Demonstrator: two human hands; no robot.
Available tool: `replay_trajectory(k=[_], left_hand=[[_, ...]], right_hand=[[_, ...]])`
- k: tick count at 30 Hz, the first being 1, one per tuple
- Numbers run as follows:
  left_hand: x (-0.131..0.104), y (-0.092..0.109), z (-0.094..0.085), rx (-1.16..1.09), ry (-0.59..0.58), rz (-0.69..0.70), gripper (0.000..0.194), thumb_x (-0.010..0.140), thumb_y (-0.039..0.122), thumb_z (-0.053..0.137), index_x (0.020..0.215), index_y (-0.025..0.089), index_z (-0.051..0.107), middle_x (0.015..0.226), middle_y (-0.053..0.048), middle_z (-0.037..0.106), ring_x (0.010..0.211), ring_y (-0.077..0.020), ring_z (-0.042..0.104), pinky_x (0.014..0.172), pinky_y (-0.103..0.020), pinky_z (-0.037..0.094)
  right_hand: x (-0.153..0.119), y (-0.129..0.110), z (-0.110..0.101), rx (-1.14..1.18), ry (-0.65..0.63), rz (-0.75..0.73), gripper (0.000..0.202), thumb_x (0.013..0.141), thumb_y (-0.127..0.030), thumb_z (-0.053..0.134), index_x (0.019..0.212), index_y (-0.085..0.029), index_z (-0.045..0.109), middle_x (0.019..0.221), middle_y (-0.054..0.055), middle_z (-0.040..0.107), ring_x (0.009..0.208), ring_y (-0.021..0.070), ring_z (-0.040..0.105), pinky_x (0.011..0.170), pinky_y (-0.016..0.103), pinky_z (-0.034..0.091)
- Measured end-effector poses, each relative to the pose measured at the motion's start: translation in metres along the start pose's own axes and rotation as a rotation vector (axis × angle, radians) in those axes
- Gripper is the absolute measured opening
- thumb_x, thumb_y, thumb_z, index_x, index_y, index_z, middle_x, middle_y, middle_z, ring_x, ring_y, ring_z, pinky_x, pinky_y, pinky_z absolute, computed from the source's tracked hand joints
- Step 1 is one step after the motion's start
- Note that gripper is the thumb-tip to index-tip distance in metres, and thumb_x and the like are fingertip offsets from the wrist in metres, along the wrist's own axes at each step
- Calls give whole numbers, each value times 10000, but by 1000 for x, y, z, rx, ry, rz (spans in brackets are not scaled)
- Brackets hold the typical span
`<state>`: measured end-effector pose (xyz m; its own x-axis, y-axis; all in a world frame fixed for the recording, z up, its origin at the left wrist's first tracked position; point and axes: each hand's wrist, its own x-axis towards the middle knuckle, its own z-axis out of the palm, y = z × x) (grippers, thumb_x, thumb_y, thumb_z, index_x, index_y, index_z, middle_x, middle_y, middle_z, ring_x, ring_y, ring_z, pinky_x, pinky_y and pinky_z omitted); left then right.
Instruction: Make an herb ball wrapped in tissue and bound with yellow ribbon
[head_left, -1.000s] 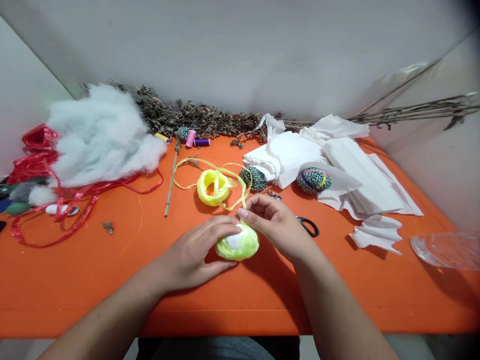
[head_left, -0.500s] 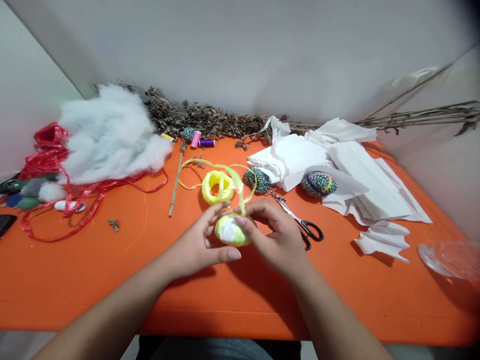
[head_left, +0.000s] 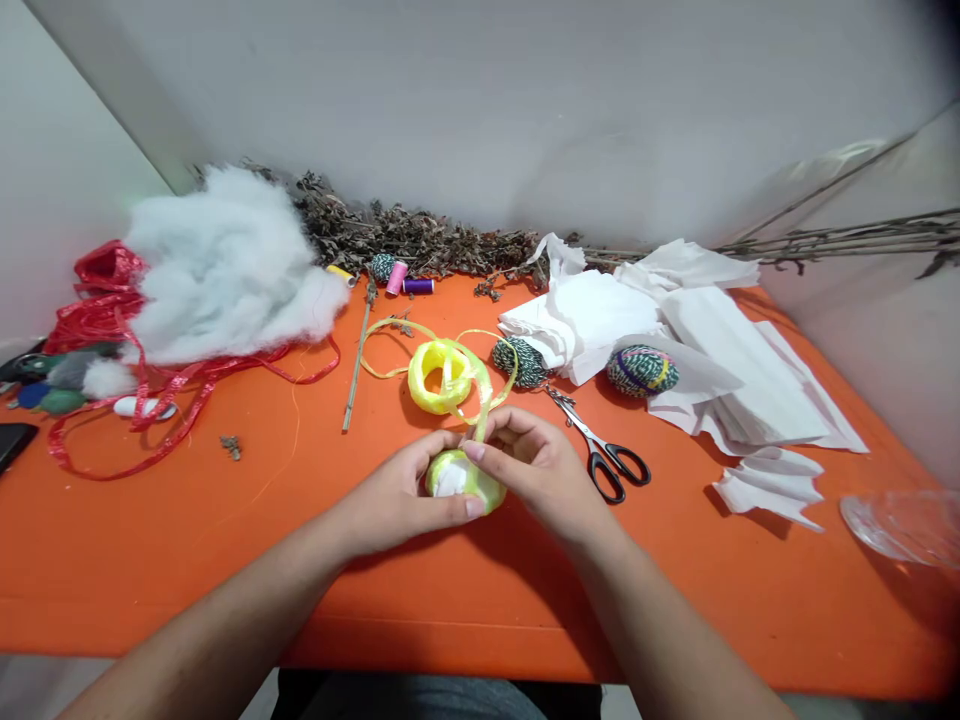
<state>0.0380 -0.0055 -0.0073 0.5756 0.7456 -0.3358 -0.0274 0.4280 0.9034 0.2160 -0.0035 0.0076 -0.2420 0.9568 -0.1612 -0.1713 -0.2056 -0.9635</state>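
My left hand (head_left: 405,498) grips a small white ball (head_left: 451,478) partly wrapped in yellow ribbon, its thumb lying across the near side. Pinched between the thumb and fingers of my right hand (head_left: 536,470) is the shiny yellow ribbon (head_left: 482,415), at the ball's upper right. That ribbon runs up in loops to a yellow ribbon roll (head_left: 415,390) lying on the orange table just beyond my hands. The fingers behind the ball are partly hidden.
Black-handled scissors (head_left: 619,465) lie right of my hands. White paper sheets (head_left: 739,375) and a yarn-wrapped ball (head_left: 642,371) sit farther right. White stuffing (head_left: 225,270) and red ribbon (head_left: 180,410) spread left. Dried stems (head_left: 405,238) line the wall; a clear plastic container (head_left: 900,527) stands at right.
My left thumb has come down onto the ball, closing the grip. My right fingers have shifted from the ball's side to pinch the ribbon. The ball sits slightly lower.
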Motion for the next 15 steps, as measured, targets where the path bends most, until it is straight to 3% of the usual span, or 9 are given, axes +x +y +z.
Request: replay_trajectory(k=[8, 11, 15], left_hand=[[-2, 4, 2, -92, -23, -59, 523, 783, 502, 744, 1138, 154, 584, 939, -37, 600, 851, -164, 561, 731, -268, 424], [-2, 5, 2, -128, -2, -83, 506, 787, 454, 758, 1159, 157, 586, 957, -40, 613, 869, -165, 580, 746, -265, 438], [-1, 3, 1, -127, -20, -74, 558, 747, 372, 811, 1205, 163, 572, 1014, -50, 624, 869, -158, 588, 730, -258, 452]], right_hand=[[-2, -2, 2, -110, 12, -56, 239, 749, -364, 814, 793, -207, 639, 794, -2, 627, 756, 147, 577, 713, 277, 471], [-3, -3, 4, -114, 4, -51, 231, 738, -349, 822, 786, -208, 647, 791, -1, 631, 769, 154, 580, 740, 286, 475], [-2, -4, 1, 48, -12, 49, 284, 687, -356, 861, 827, -204, 666, 782, -2, 654, 726, 139, 607, 687, 265, 494]])
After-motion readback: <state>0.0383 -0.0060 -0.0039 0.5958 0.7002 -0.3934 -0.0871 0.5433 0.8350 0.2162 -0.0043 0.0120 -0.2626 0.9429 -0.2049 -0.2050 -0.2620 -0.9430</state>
